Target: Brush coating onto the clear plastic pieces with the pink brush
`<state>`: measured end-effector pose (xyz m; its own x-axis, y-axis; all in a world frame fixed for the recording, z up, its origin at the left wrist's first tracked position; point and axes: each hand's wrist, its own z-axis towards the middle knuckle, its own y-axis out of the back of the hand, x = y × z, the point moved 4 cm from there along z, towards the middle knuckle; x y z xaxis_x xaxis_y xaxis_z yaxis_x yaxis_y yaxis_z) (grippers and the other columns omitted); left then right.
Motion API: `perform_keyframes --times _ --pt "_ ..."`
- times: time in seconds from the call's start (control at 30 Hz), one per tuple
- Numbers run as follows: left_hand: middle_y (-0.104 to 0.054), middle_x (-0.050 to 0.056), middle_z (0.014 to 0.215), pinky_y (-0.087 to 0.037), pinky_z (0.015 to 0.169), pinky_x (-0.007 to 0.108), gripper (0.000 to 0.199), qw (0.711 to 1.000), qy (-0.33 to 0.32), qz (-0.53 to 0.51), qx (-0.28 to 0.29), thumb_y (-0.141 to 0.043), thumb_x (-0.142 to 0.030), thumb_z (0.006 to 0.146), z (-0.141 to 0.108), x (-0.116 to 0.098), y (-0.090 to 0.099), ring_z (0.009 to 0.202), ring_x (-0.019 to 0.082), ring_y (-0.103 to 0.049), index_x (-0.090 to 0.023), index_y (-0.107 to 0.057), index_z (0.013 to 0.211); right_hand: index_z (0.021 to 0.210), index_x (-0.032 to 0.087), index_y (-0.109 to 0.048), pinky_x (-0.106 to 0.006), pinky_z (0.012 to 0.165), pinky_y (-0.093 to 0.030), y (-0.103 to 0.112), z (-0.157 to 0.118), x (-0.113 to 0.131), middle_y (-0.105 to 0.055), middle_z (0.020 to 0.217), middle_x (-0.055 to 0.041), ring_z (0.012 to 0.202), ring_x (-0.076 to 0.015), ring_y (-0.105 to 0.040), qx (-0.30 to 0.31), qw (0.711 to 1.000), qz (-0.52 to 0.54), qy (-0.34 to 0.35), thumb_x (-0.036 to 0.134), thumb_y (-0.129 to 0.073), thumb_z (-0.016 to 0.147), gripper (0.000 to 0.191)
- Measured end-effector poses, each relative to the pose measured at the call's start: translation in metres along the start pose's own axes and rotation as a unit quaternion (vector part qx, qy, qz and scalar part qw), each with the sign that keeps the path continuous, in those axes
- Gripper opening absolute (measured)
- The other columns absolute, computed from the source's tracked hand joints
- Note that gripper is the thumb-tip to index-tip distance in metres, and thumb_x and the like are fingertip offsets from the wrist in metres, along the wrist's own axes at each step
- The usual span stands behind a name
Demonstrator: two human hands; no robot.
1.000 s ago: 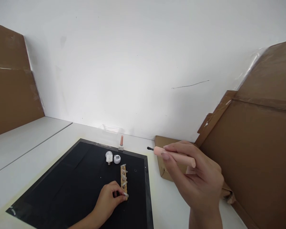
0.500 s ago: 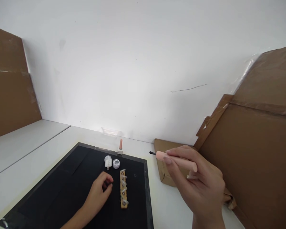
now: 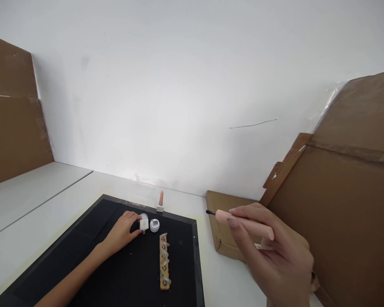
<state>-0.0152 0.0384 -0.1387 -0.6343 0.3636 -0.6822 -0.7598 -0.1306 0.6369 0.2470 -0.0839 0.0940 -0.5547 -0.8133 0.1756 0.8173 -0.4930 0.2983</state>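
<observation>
My right hand (image 3: 272, 243) is closed around the long pale pink cap of a nail polish brush (image 3: 245, 224). Its dark bristle tip points left, in the air over the right side. On the black mat, my left hand (image 3: 128, 228) has its thumb and fingertips on opposite sides of a small white square nail polish bottle (image 3: 144, 224), whose neck faces me. Behind that bottle, partly covered by it, is a round clear lid (image 3: 144, 216). Just right stands a small white jar (image 3: 154, 225) with silvery contents. Nearer me lies a yellowish strip (image 3: 164, 262) bearing several clear nail tips.
Another white bottle with a pink cap (image 3: 160, 202) stands at the far edge of the black mat (image 3: 121, 268). A flat cardboard box (image 3: 222, 204) lies on the white table beyond my right hand. Large cardboard panels (image 3: 345, 204) rise at both sides before a white wall.
My left hand has moved forward and left from the open mat to the white bottle and taken hold of it. My right hand has shifted slightly right and down with the brush.
</observation>
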Motion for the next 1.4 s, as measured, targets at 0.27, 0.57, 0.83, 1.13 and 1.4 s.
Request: perform_keyframes --times 0.27,0.57,0.83,1.13,1.4 --pt "-0.072 0.007 0.087 -0.048 0.079 0.034 0.016 0.996 0.04 -0.07 -0.027 -0.067 -0.025 0.069 0.019 -0.01 0.02 0.086 0.026 -0.064 -0.019 -0.069 0.084 0.084 0.022 -0.06 -0.025 0.045 -0.044 -0.009 0.006 -0.007 -0.063 0.066 0.0008 0.053 -0.0137 -0.057 0.023 0.999 -0.023 -0.007 0.009 -0.063 0.082 0.013" --pt "-0.063 0.004 0.085 -0.049 0.072 0.027 0.031 0.966 0.05 -0.24 -0.087 -0.063 -0.044 0.077 0.061 -0.085 0.079 0.081 0.019 -0.062 -0.017 -0.062 0.093 0.081 0.021 -0.06 -0.024 0.048 -0.046 -0.024 0.011 -0.02 -0.064 0.065 0.0017 0.053 -0.0131 -0.059 0.066 0.997 -0.018 -0.041 0.011 -0.062 0.083 0.01" --pt "-0.061 0.001 0.075 -0.05 0.064 0.023 0.019 0.906 0.013 -0.423 -0.025 -0.072 -0.029 0.073 0.065 -0.141 0.093 0.071 0.015 -0.06 -0.018 -0.067 0.087 0.082 0.02 -0.059 -0.023 0.046 -0.045 -0.041 0.018 -0.021 -0.063 0.065 0.0009 0.05 -0.0127 -0.058 0.097 0.994 -0.014 -0.046 0.01 -0.058 0.084 0.011" --pt "-0.066 0.002 0.073 -0.052 0.062 0.025 0.015 0.899 0.037 -0.436 0.004 -0.07 -0.028 0.075 0.088 -0.109 0.099 0.068 0.016 -0.062 -0.018 -0.069 0.086 0.091 0.021 -0.061 -0.024 0.049 -0.048 -0.081 0.017 -0.032 -0.064 0.072 -0.0018 0.06 -0.0148 -0.06 0.126 0.991 0.009 -0.045 0.005 -0.058 0.083 0.019" --pt "-0.068 0.0 0.075 -0.051 0.066 0.024 0.012 0.906 0.025 -0.423 0.002 -0.072 -0.027 0.075 0.095 -0.091 0.108 0.073 0.016 -0.064 -0.018 -0.067 0.082 0.107 0.02 -0.061 -0.025 0.058 -0.053 -0.106 0.011 -0.034 -0.065 0.085 -0.0053 0.072 -0.0159 -0.063 0.159 0.987 0.008 -0.029 0.004 -0.057 0.084 0.029"
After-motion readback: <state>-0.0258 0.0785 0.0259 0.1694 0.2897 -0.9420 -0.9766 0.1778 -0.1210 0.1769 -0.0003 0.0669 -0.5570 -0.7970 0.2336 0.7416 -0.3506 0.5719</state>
